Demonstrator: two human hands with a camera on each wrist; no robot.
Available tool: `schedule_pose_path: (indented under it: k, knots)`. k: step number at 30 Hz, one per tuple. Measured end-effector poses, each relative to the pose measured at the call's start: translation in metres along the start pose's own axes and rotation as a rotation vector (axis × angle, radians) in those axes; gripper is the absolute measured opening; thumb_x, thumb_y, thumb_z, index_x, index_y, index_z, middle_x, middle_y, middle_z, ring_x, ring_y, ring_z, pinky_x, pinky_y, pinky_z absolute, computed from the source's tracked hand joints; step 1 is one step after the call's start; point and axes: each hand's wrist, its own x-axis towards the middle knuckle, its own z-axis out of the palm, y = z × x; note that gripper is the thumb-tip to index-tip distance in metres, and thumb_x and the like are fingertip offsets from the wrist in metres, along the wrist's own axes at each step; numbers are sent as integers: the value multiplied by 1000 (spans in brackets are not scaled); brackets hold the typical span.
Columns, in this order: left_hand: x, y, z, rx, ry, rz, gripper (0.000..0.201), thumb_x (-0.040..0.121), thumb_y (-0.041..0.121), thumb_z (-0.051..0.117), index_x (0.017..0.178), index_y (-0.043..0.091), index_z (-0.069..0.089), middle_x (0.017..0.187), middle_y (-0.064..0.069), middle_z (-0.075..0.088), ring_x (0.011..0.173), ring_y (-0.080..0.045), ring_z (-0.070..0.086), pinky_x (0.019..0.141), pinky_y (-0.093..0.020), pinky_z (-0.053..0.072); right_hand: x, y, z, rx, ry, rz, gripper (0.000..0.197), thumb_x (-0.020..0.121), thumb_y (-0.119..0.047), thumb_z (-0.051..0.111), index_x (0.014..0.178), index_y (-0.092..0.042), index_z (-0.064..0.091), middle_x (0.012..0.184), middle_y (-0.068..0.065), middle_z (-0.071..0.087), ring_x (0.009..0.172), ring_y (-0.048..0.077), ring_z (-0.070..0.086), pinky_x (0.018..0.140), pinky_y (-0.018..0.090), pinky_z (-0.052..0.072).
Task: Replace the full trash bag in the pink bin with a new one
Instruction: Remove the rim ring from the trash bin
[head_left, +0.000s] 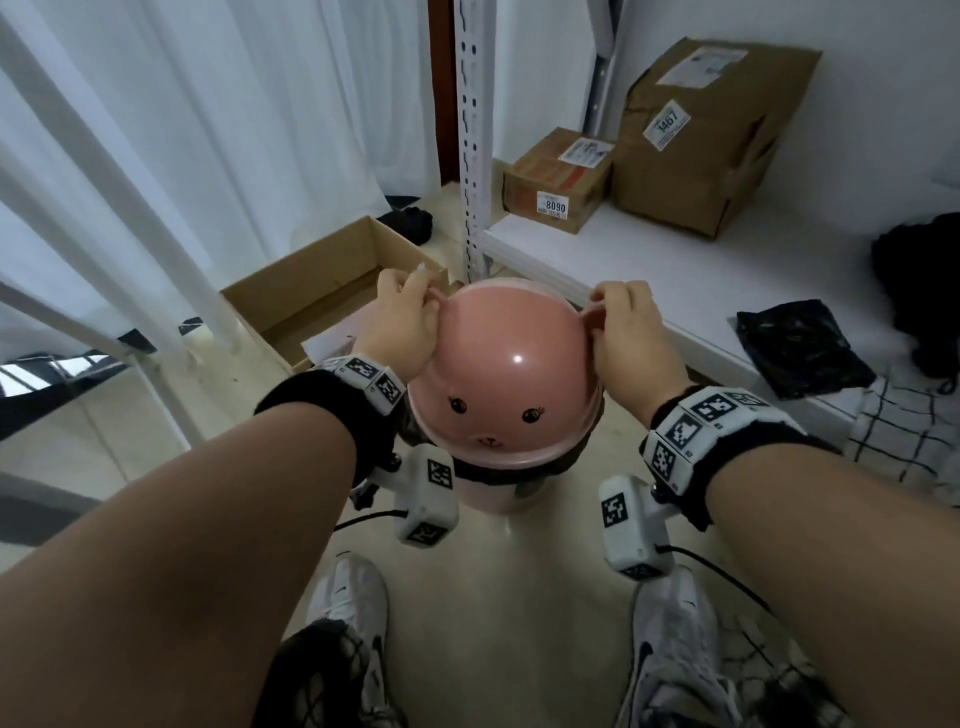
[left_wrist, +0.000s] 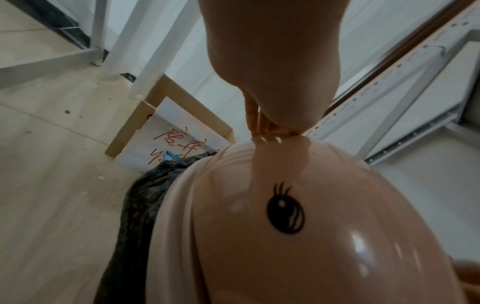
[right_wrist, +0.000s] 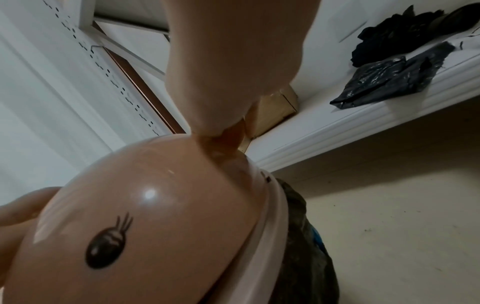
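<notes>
The pink bin (head_left: 493, 496) stands on the floor between my feet, capped by a domed pink lid (head_left: 511, 374) with a cartoon face. My left hand (head_left: 402, 319) pinches the lid's left ear (head_left: 439, 297); my right hand (head_left: 621, 325) pinches its right ear (head_left: 592, 317). The dark trash bag (left_wrist: 140, 205) is folded over the bin's rim below the lid (left_wrist: 298, 236), and shows again as the bag (right_wrist: 306, 242) under the lid (right_wrist: 155, 205) in the right wrist view. A folded black new bag (head_left: 802, 348) lies on the white shelf at right.
An open cardboard box (head_left: 332, 291) sits on the floor behind left of the bin. The white shelf (head_left: 675, 270) carries two taped parcels (head_left: 558, 179) (head_left: 711, 135) and a black cloth heap (head_left: 919, 296). A perforated shelf post (head_left: 475, 140) rises just behind the bin. White curtains hang left.
</notes>
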Motion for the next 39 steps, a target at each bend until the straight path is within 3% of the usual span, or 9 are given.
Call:
schedule_pose_path:
  k: [6, 11, 15, 20, 24, 27, 31, 35, 39]
  knots:
    - [-6, -9, -6, -60, 70, 2, 36, 92, 25, 53, 122, 6, 45, 130, -14, 39, 102, -32, 57, 89, -38, 48, 9, -2, -4, -234, 63, -105, 15, 88, -7, 49, 102, -7, 54, 109, 14, 49, 95, 30, 50, 77, 38, 42]
    - [-6, -20, -12, 10, -79, 82, 35, 90, 47, 49, 108, 17, 56, 102, 2, 65, 93, -19, 62, 84, -38, 51, 17, -9, 2, -14, -124, -55, 36, 95, -9, 36, 126, -14, 54, 122, 12, 50, 103, 30, 56, 89, 37, 47]
    - [-10, -15, -24, 50, -185, 260, 62, 79, 61, 58, 124, 18, 50, 119, 4, 53, 102, -10, 54, 92, -31, 47, 18, -16, -1, 125, -144, 8, 33, 99, -26, 35, 123, -11, 52, 122, 10, 58, 110, 27, 56, 91, 35, 43]
    - [-10, -2, -35, 277, -336, 414, 93, 65, 63, 70, 141, 24, 32, 142, -1, 36, 125, -18, 41, 107, -35, 38, 18, -8, 4, 241, -379, 16, 65, 89, -62, 39, 140, -22, 34, 140, 8, 45, 132, 29, 38, 112, 45, 30]
    - [-14, -5, -31, 374, -290, 443, 74, 84, 32, 65, 146, 20, 26, 149, -3, 30, 127, -22, 44, 101, -31, 41, 16, -8, 5, 152, -382, -84, 102, 66, -81, 48, 147, -30, 14, 151, 4, 27, 139, 26, 26, 114, 52, 25]
    - [-13, -4, -30, 370, -145, 361, 45, 91, 27, 55, 134, 16, 45, 132, -5, 49, 113, -24, 54, 83, -27, 41, 15, -19, 4, 23, -320, -282, 93, 66, -70, 59, 144, -34, 23, 147, 0, 30, 135, 23, 31, 111, 51, 30]
    - [-5, -6, -18, 211, -97, 202, 32, 93, 30, 53, 121, 14, 55, 117, -8, 59, 104, -26, 59, 83, -33, 45, 16, -31, 7, -75, -89, -330, 41, 87, -19, 56, 128, -19, 47, 131, 4, 47, 120, 25, 44, 98, 35, 41]
    - [-4, -6, -15, 53, -185, 52, 48, 94, 26, 52, 140, 19, 41, 134, -7, 55, 121, -25, 53, 100, -31, 39, 21, -37, 8, -41, -32, -267, 29, 92, -14, 49, 121, -15, 55, 124, 7, 56, 114, 28, 50, 91, 35, 40]
    - [-14, -5, -18, 46, -340, -13, 63, 94, 27, 54, 149, 23, 23, 142, -6, 48, 126, -24, 49, 98, -24, 34, 27, -37, 7, -92, -23, -193, 27, 94, -13, 44, 119, -17, 53, 123, 8, 56, 108, 31, 54, 81, 36, 43]
